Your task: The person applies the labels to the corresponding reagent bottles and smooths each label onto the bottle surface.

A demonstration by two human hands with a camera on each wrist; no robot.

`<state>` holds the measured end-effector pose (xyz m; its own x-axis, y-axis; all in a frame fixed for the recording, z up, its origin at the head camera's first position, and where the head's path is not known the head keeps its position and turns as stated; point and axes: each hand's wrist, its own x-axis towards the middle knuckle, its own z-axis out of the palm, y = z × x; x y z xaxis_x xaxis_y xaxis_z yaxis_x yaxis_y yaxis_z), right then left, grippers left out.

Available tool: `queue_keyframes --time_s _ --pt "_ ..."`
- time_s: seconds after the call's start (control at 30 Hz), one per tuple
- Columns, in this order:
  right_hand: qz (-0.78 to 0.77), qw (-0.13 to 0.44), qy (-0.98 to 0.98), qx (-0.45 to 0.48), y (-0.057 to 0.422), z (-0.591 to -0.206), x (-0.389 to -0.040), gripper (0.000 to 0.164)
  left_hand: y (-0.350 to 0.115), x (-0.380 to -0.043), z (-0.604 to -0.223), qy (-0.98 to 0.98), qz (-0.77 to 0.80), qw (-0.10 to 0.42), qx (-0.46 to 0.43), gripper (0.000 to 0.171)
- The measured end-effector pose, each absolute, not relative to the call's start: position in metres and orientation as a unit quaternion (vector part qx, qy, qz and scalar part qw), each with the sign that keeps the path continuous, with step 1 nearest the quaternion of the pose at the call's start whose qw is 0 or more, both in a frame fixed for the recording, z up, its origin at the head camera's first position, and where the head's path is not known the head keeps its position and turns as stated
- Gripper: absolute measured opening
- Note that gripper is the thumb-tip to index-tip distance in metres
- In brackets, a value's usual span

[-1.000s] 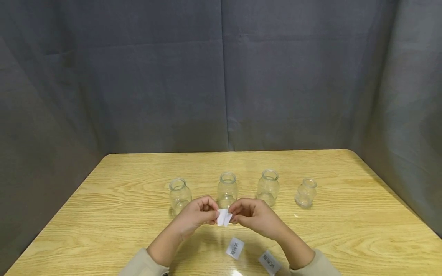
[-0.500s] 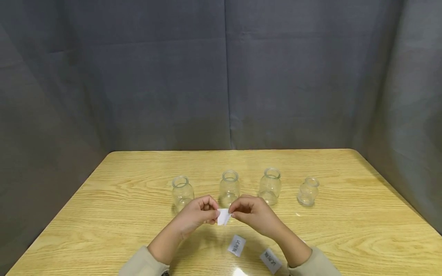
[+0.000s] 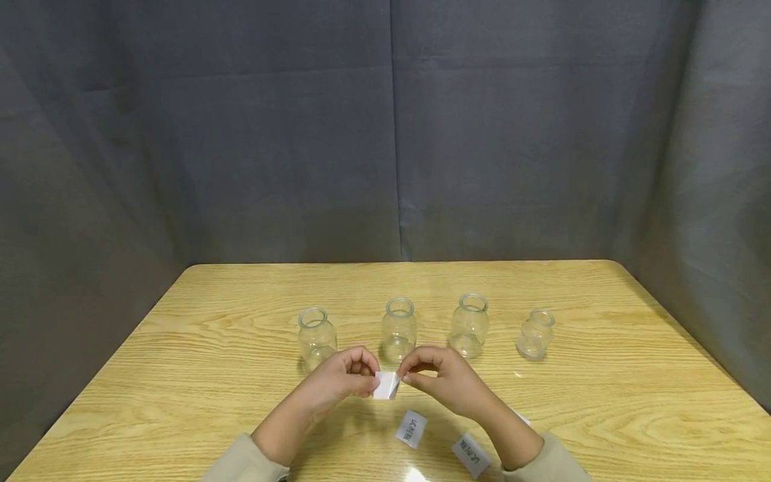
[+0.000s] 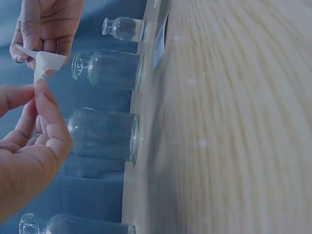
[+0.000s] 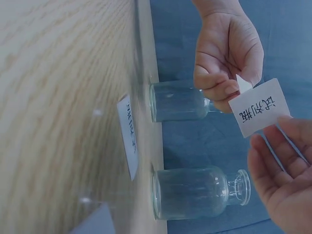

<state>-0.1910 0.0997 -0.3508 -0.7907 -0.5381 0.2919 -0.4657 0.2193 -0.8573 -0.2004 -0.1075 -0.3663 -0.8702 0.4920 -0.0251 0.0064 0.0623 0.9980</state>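
Above the table, both hands hold a white handwritten sticker label point(image 3: 384, 385). My left hand point(image 3: 334, 383) pinches its left side between thumb and fingers. At the opposite edge, the thumb and fingertips of my right hand point(image 3: 442, 378) pinch a corner, where a strip folds away from the label. Black characters on the label point(image 5: 259, 108) face the right wrist camera. From the left wrist view, the label point(image 4: 50, 62) looks bent between the two hands. Just behind the hands stand clear glass bottles, including a left one point(image 3: 317, 338) and a middle one point(image 3: 399, 329).
Farther right are another glass bottle point(image 3: 470, 326) and a smaller one point(image 3: 535, 335). Two written labels lie in front, one label point(image 3: 412, 429) nearer the middle and a second label point(image 3: 472, 456) by the right forearm. A white corner shows behind that forearm. Dark cloth point(image 3: 289, 134) surrounds the table point(image 3: 199, 375).
Both hands have lowered slightly with the label. The folded strip at its right edge has shifted and now shows a shiny face. The bottles and loose labels stay in place.
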Motion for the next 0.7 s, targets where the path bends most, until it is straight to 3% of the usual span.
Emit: queue_keyframes --time_s 0.7 --pt "-0.582 0.096 0.76 -0.274 0.095 -0.357 -0.192 0.005 -0.12 -0.197 -0.373 0.724 0.638 0.2 0.17 0.014"
